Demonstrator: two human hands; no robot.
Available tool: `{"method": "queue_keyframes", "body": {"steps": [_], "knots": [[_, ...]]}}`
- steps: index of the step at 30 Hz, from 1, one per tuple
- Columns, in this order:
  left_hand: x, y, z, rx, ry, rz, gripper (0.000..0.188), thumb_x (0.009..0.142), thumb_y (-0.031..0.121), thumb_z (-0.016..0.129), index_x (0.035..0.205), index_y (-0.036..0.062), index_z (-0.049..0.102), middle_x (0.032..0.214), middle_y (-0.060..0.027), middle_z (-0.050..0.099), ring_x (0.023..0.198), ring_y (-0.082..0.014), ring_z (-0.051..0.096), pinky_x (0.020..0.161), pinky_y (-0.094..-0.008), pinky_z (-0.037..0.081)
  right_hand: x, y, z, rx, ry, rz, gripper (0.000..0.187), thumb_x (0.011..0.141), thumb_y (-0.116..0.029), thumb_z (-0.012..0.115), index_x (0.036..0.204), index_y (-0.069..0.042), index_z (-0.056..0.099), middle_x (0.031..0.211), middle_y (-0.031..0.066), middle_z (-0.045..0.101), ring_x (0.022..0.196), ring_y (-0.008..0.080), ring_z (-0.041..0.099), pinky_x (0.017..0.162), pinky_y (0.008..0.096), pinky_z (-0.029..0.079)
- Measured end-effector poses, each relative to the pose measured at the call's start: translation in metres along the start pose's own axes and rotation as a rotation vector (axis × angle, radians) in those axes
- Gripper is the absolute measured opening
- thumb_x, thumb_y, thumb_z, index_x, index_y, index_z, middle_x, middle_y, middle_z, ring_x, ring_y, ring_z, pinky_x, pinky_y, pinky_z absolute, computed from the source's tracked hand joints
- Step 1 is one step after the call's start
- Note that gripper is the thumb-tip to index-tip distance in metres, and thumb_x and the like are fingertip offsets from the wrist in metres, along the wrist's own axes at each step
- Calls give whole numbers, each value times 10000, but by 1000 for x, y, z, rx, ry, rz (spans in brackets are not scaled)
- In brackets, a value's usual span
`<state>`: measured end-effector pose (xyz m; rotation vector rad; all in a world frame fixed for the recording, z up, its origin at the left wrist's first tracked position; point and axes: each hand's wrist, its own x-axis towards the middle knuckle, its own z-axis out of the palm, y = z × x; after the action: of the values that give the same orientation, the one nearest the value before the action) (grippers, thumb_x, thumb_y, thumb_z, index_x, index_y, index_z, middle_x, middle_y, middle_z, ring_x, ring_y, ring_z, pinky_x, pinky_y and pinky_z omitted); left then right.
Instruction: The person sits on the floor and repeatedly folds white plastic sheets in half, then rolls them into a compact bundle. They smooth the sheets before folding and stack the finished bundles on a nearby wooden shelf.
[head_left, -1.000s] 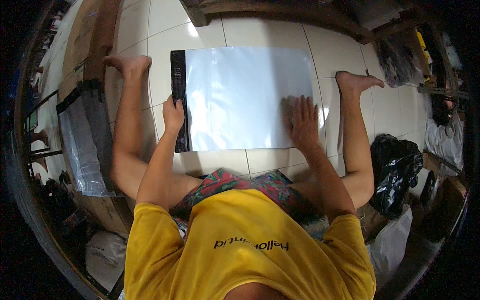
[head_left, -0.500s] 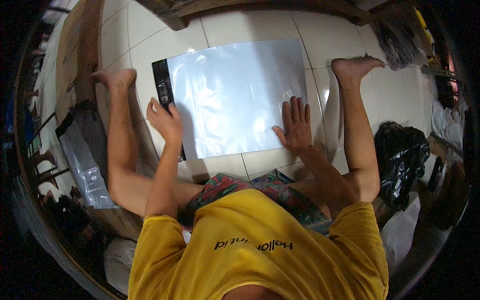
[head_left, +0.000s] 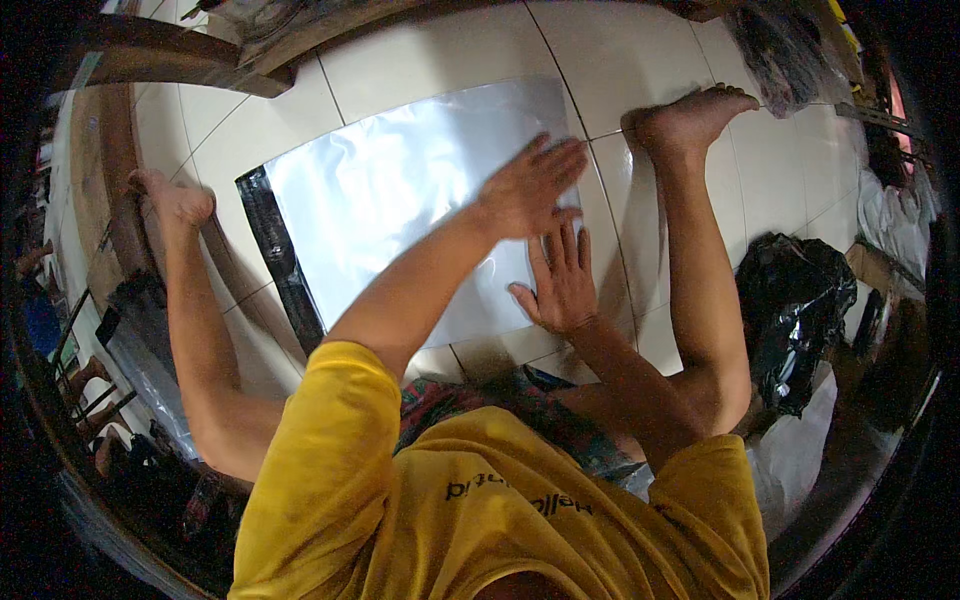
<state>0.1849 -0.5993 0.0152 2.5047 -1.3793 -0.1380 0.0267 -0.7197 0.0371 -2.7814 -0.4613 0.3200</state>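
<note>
A large silvery-white plastic mailing bag [head_left: 370, 200] with a black strip along its left edge lies flat on the tiled floor between my legs. My right hand [head_left: 563, 285] rests on its near right part, palm down, fingers stretched out. Crossing over the bag, my left hand [head_left: 535, 185] is at its right side, just beyond my right hand, with the fingers extended and slightly blurred. Whether the left palm touches the bag, I cannot tell. Neither hand grips anything.
A crumpled black plastic bag [head_left: 795, 310] sits beside my right knee. Wooden beams [head_left: 190, 60] stand at the far left and along the back. A clear plastic bundle [head_left: 780, 60] is at the far right. More grey plastic bags [head_left: 150, 360] lie outside my left leg.
My left hand has swung from the bag's black strip across to its right side. My right hand stays on the bag. The view has turned, so the bag appears tilted and further left.
</note>
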Motion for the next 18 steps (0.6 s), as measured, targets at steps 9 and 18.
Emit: {"method": "queue_keyframes", "body": {"steps": [9,18], "knots": [[46,-72,4,119,174,-119,672,1013,462,473,1505,15,374,1609,-173,309,1514,-296,244,1251,-479,144,0,0,-4,42,-46,35,833,898,-459,611,1515,13,311,1554,343,266,1456,530,226,1162,684,154],[-25,34,12,104,113,-103,701,980,460,451,1479,-31,421,1588,-177,360,1511,-324,242,1239,-520,105,3,3,5,-90,29,-25,805,896,-433,603,1510,16,338,1572,325,265,1474,509,213,1185,668,136]]}}
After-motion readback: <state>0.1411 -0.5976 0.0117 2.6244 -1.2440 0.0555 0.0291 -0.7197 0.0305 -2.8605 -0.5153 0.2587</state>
